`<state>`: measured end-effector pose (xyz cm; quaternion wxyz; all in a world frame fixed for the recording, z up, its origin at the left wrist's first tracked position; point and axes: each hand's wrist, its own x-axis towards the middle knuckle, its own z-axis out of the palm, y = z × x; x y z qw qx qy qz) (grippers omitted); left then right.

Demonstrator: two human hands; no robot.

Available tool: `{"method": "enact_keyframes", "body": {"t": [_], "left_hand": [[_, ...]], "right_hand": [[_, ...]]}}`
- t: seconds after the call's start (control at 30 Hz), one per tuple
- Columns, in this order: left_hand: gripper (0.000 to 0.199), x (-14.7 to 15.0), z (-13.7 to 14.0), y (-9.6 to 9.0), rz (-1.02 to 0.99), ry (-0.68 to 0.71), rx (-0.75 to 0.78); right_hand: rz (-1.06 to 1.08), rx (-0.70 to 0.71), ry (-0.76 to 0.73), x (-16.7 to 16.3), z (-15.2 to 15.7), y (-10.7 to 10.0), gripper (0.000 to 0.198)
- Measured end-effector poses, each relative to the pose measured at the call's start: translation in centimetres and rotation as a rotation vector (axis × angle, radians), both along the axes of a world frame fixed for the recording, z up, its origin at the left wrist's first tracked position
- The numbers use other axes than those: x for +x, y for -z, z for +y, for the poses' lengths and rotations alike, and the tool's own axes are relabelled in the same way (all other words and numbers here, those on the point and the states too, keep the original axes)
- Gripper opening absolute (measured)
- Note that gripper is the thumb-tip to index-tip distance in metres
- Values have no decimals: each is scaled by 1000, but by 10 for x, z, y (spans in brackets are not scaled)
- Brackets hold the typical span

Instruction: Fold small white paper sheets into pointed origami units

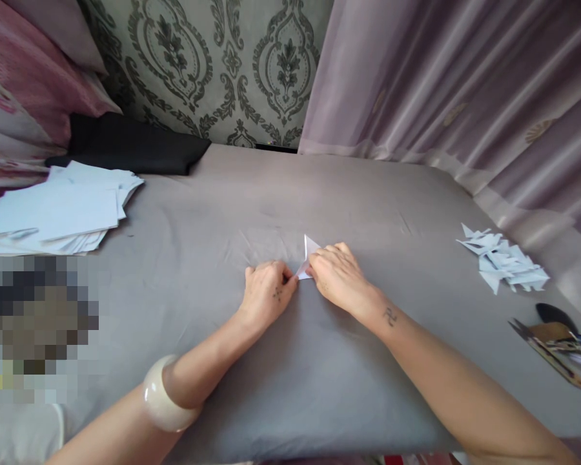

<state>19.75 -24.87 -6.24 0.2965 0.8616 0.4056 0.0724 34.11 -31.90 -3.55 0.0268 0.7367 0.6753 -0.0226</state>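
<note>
Two bare hands work a folded piece of white paper at the middle of a bed-like surface spread with smooth, faintly creased gray cloth. The left hand, curled nearly closed, pinches the paper's lower left edge between thumb and fingers; the right hand, likewise curled with knuckles raised, grips its right side. A sharp, thin triangular point rises between them, the rest hidden by the fingers. A thick, glossy cream bangle rings the left forearm.

At far left lies an uneven stack of flat white paper sheets, corners fanned, just in front of a folded matte black cloth. At right sits a loose heap of angular, pointed folded paper pieces; nearer the person are a slim tool with dark pointed ends and a rounded black object. Behind, a satiny mauve curtain hangs in deep pleats beside a gray-green wall covering patterned with dark damask medallions.
</note>
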Motion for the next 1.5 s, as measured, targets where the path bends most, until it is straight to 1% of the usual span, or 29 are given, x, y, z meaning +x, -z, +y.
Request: {"method": "enact_keyframes", "body": {"t": [0.13,0.33,0.47,0.53,0.57,0.67,0.73,0.77,0.83,0.9,1.0,1.1,1.27,1.33,1.4,1.5], "left_hand": [[6,-1,5,2,-44,-42,-74],[19,-4,8,-4,-103,-72,-164],[18,-7,8,-4,-159,-71,-182],[19,-7,7,0,-193,-21,-123],[20,-7,7,2,-212,30,-60],[23,-8,2,7,-199,224,237],[24,-9,-2,7,-126,320,420],[25,-10,-4,5,-86,360,486],[28,-10,-9,1,-23,435,572],[33,-10,-14,-3,20,487,627],[37,-9,-21,-6,67,503,682],[36,-12,-24,-8,91,492,710],[34,-14,-19,-5,58,456,687],[32,-12,-16,-1,-20,506,642],[29,-9,-14,3,-99,594,589],[29,-5,-14,7,-118,642,555]], "right_hand": [[35,-48,17,-1,5,-4,17],[64,-104,29,0,8,-9,16],[62,-97,18,0,7,-8,17],[62,-87,16,0,6,-8,18],[63,-85,17,0,6,-8,18],[77,-98,15,0,6,-9,19],[85,-112,22,1,8,-10,19],[88,-118,29,1,9,-10,18],[91,-130,42,1,10,-11,17],[89,-152,48,0,12,-12,18],[80,-180,56,-1,13,-14,20],[86,-185,64,-1,12,-16,20],[103,-199,71,-1,12,-18,19],[112,-201,71,-1,13,-18,19],[121,-195,79,-2,15,-17,18],[139,-173,97,-1,16,-19,19]]}}
